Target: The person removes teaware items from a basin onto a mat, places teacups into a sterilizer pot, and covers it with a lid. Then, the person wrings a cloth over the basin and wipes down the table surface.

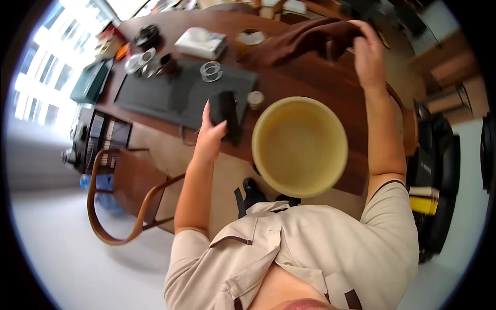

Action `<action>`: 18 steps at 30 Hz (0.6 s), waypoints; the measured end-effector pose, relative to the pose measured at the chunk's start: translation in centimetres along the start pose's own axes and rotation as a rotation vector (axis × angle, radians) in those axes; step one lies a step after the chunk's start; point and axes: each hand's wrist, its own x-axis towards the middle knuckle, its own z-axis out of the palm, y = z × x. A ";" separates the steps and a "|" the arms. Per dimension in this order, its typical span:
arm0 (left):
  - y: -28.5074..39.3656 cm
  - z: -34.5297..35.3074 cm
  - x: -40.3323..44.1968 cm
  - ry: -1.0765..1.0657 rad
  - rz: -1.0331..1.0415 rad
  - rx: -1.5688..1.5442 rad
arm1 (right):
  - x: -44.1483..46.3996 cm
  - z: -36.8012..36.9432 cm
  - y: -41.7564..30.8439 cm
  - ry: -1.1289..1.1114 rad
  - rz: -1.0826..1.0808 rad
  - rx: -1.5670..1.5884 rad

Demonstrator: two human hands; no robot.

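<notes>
My right hand (369, 59) is raised at the upper right, its fingers closed on one end of a brown cloth (310, 42). The cloth stretches leftward over the wooden table (294, 77). My left hand (209, 137) grips a dark, block-shaped object (225, 109) at the near edge of the black tea tray (170, 93); its exact kind is blurred. Between my arms, close to my body, stands a large round yellow basin (257, 147), with no contents visible inside. Neither hand touches it.
On the tray lie clear glass rings (211, 71) and several cups (138, 63). A small white-lidded jar (255, 99) stands beside the basin. Behind are a tissue box (200, 43) and a brown container (251, 38). A wooden chair (135, 188) stands at left.
</notes>
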 end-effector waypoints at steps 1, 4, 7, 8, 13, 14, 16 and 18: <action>-0.2 3.2 2.5 -0.064 -0.028 0.057 | -0.5 -4.0 -0.4 0.100 -0.043 -0.049; -5.0 12.1 11.0 -0.292 0.053 0.330 | -3.5 -15.5 -2.5 0.204 -0.054 -0.288; -11.5 22.2 17.7 -0.412 0.169 0.777 | -7.5 -23.8 -3.5 0.254 0.017 -0.462; -12.9 26.1 18.0 -0.393 0.195 1.085 | -8.6 -25.6 -3.5 0.307 0.087 -0.437; -23.4 36.6 19.2 -0.400 0.132 1.895 | -14.1 -35.1 -1.6 0.275 0.084 -0.594; -25.6 36.7 19.8 -0.403 0.105 1.994 | -15.0 -36.9 -1.4 0.222 0.081 -0.637; -31.9 34.3 22.2 -0.371 0.004 1.960 | -16.8 -39.1 -1.2 0.195 0.126 -0.543; -30.6 36.9 19.7 -0.321 -0.140 2.026 | -17.9 -40.4 -1.9 0.136 0.254 -0.444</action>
